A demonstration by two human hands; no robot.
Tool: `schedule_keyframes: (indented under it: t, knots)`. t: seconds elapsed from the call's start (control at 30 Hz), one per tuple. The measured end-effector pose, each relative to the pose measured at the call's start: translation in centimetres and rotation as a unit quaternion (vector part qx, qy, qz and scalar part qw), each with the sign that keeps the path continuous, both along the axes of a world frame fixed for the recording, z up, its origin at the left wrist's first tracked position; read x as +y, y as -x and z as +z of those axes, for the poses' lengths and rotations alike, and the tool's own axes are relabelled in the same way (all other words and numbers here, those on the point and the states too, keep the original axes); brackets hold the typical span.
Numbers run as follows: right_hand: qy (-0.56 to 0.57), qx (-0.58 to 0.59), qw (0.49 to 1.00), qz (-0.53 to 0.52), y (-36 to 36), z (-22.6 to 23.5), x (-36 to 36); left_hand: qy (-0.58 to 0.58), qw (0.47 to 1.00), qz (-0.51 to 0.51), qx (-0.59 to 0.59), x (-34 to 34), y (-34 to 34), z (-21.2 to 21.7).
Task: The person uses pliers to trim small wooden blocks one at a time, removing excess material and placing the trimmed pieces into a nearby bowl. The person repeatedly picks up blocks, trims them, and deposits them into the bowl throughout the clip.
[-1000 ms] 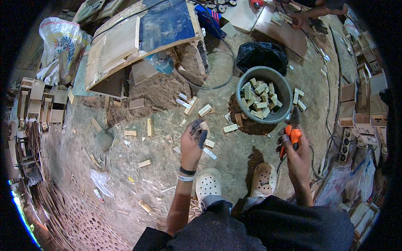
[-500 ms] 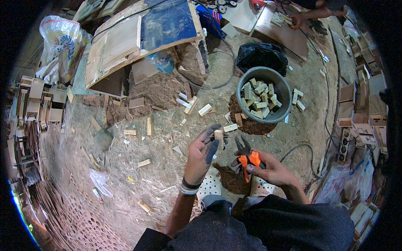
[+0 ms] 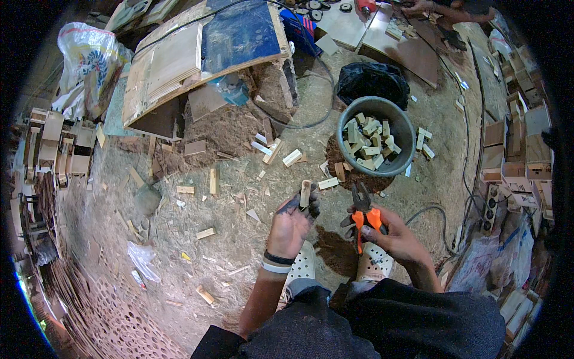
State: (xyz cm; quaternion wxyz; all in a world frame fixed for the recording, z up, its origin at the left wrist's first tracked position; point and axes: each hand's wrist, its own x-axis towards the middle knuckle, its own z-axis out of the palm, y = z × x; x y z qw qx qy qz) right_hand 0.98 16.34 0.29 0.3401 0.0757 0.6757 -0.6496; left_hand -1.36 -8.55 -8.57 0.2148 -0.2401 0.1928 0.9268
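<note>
My left hand [image 3: 292, 222] is closed on a small wooden block [image 3: 305, 194], which stands upright between its dark-stained fingertips. In my right hand [image 3: 391, 230] is a pair of pliers [image 3: 362, 210] with orange handles and dark metal jaws. The jaws point away from me and stand to the right of the block, apart from it. Beyond both hands, a grey tub [image 3: 409, 157] holds many short wooden blocks. One loose pale block [image 3: 328, 183] lies on the ground just past my left fingertips.
A black plastic bag [image 3: 373, 84] lies behind the tub. At the far left stands a slanted board [image 3: 239, 42] with a blue panel. Wood scraps and shavings litter the ground. A black cable [image 3: 433, 208] curves at right. Another person's hand [image 3: 418, 7] shows at the far right.
My left hand has turned the block upright; the metal pin that stuck out of it is now out of sight. The pliers have swung to point away, and my right hand moved slightly right.
</note>
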Motion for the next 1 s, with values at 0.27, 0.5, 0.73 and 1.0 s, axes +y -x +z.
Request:
schedule_keyframes:
  t: [0.27, 0.5, 0.73, 1.0]
  knots:
    - [-0.059, -0.017, 0.997, 0.044, -0.2, -0.3, -0.4, 0.088, 0.996, 0.001, -0.003, 0.7, 1.1, 3.9]
    - [0.001, -0.006, 0.998, 0.055, -0.5, -0.4, -0.5, -0.065, 0.993, -0.065, 0.072, -0.3, 1.3, 4.1]
    - [0.210, -0.093, 0.968, 0.099, -0.1, 0.2, -0.5, -0.232, 0.970, -0.072, 0.024, 1.2, 0.0, 5.1]
    - [0.251, -0.094, 0.959, 0.091, -0.3, 0.0, -0.9, -0.137, 0.988, -0.075, -0.003, 2.2, -0.6, 6.1]
